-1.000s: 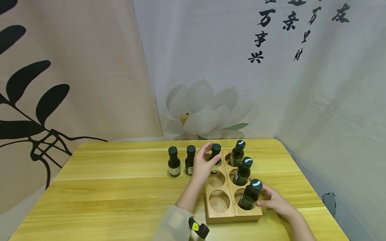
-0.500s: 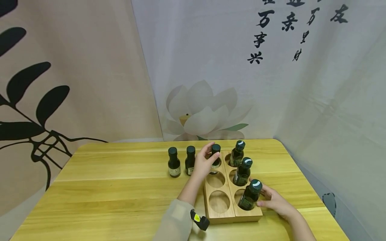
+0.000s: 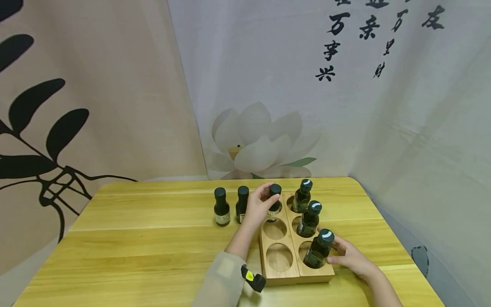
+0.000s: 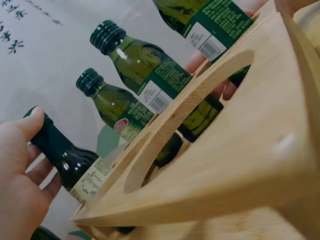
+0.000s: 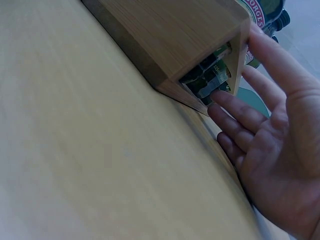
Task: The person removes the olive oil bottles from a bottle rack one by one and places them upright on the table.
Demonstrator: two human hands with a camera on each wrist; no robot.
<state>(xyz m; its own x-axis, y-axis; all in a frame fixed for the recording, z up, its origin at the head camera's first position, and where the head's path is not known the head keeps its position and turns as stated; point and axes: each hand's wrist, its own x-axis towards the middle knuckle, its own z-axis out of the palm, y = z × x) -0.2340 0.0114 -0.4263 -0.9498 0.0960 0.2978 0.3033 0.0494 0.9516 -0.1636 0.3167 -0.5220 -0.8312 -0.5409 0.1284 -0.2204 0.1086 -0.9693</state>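
Note:
My left hand [image 3: 257, 208] holds a dark bottle [image 4: 75, 161] with a cream label, its thumb on the cap and its fingers behind the neck. That bottle stands in the far left hole of a wooden bottle rack [image 3: 281, 280]. Three green glass bottles fill the right row: a front one [image 3: 316, 253], a middle one [image 3: 307, 224] and a far one [image 3: 301, 199]. At the rack's right side is my right hand [image 3: 353, 258], its fingers loosely extended. In the right wrist view those fingers [image 5: 270, 47] touch the rack's edge near the open end.
Two more dark bottles, one at the left [image 3: 221, 209] and one nearer the rack [image 3: 241, 205], stand upright on the wooden table [image 3: 145, 251]. The rack's front left hole [image 3: 279, 256] and middle left hole [image 3: 274, 229] hold nothing. A printed curtain [image 3: 264, 85] hangs behind the table.
My left hand has shifted very slightly, and its thumb sits a little lower against the dark bottle. The right hand and the rack stay in place.

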